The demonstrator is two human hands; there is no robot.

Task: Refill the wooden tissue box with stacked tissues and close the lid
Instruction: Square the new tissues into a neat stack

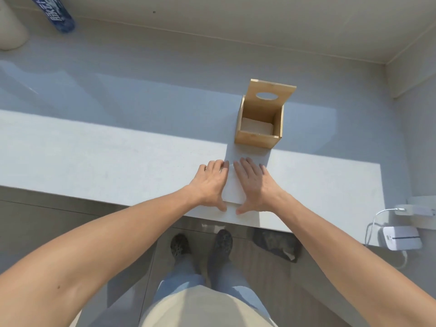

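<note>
A wooden tissue box (257, 139) stands on the white counter (106, 161) with its lid (270, 93) hinged up at the back; the lid has an oval hole. White tissues (257, 126) lie low inside the box. In front of the box, near the counter's front edge, lies a flat white stack of tissues (232, 187). My left hand (211, 185) presses on the stack's left side and my right hand (256, 185) on its right side, with fingers spread flat and thumbs at the near edge.
A blue bottle (57, 15) and a white cylinder (10, 31) stand at the far left of the counter. A white device (401, 237) with a cable sits off the counter's right end. My feet are on the floor below the edge.
</note>
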